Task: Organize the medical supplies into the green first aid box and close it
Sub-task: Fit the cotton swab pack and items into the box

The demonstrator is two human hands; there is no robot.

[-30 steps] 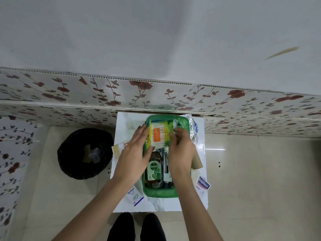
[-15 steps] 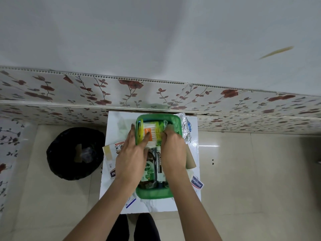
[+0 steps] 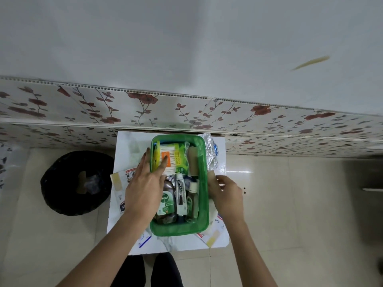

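The green first aid box (image 3: 204, 195) stands open on a small white table (image 3: 132, 146). Inside lie a cotton swab pack (image 3: 173, 157), a Dettol bottle (image 3: 166, 204), a white ointment tube (image 3: 181, 196), a small capped bottle (image 3: 192, 195) and a tan roll (image 3: 193, 160). My left hand (image 3: 145, 187) rests flat over the box's left wall with its fingers on the swab pack. My right hand (image 3: 227, 194) is just outside the box's right wall, fingers closing around a tan bandage roll (image 3: 211, 179).
Plaster boxes lie left (image 3: 120, 189) and right (image 3: 213, 235) of the green box, and a small carton (image 3: 145, 239) at the front. A foil strip (image 3: 211, 151) sits at the back right. A black bin (image 3: 76, 183) stands on the floor to the left. A flowered wall runs behind.
My right hand left the swab pack and moved out to the right of the box, onto the tan roll. The swab pack settled in the box's far end under my left fingers.
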